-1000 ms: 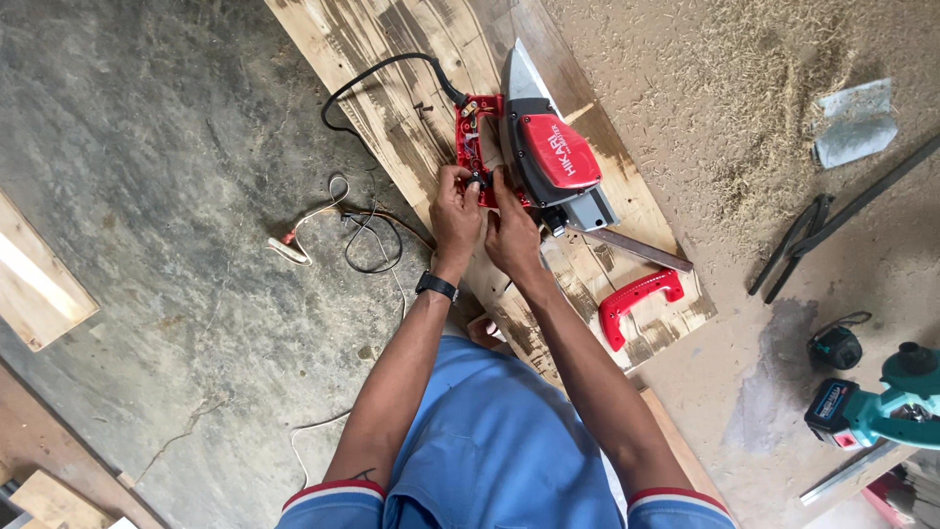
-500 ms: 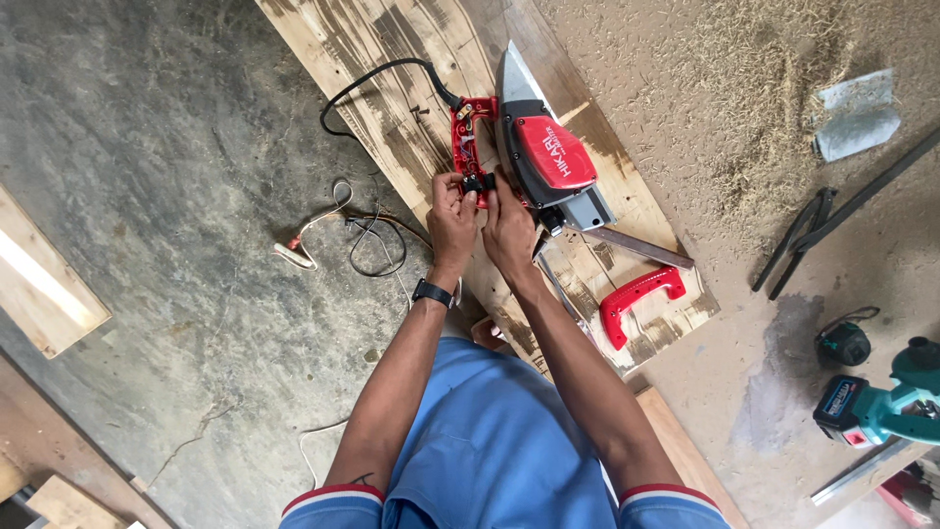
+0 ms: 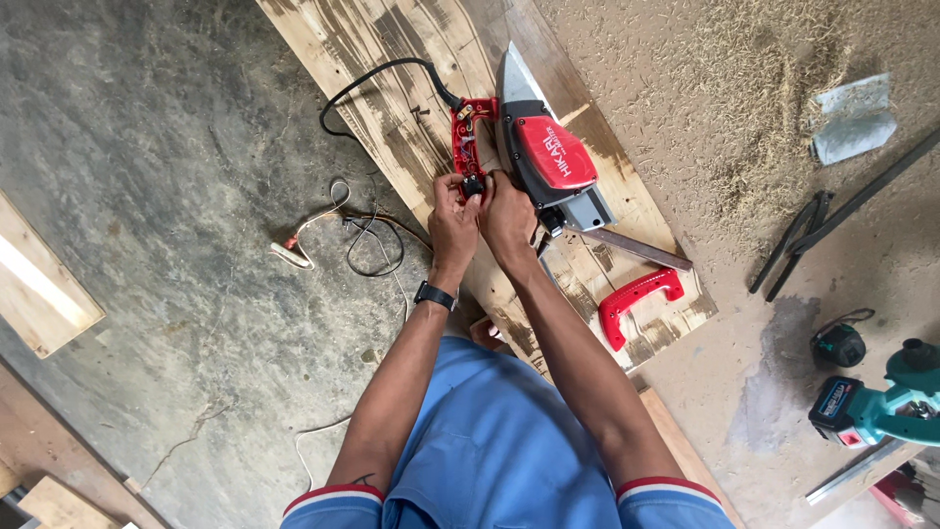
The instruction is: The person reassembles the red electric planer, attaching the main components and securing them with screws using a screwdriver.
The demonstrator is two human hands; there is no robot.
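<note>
Electric planer (image 3: 548, 162): a red and grey power tool lying on a worn wooden board (image 3: 392, 69), its grey sole plate pointing to the far end of the board.
Opened handle shell (image 3: 468, 137): a red half-casing at the left side of the planer body, lying open with small parts and wiring showing inside.
Switch part (image 3: 473, 186): a small black piece at the near end of the open shell, pinched between the fingertips of both hands.
Left hand (image 3: 452, 220): fingers bent in close on the black piece from the left; a dark watch (image 3: 433, 295) sits on the wrist.
Right hand (image 3: 507, 211): thumb and fingers closed narrowly on the same piece from the right, the hand just beside the planer body and touching the left hand.
Power cord (image 3: 377, 83): a black cable that loops from the far end of the shell across the board to the concrete floor (image 3: 147, 196).
Loose handle cover (image 3: 636, 302): a red D-shaped piece lying apart on the board, right of the right forearm.
Metal bar (image 3: 636, 250): a flat strip resting on the board between the planer and the red cover.
Thin wires (image 3: 352, 230): a tangle of light and dark leads on the floor left of the board.
Teal cordless tool (image 3: 881, 407): on the sawdust-strewn ground at the far right, well apart from the hands.
Clothing: a blue shirt with red and white sleeve bands.
</note>
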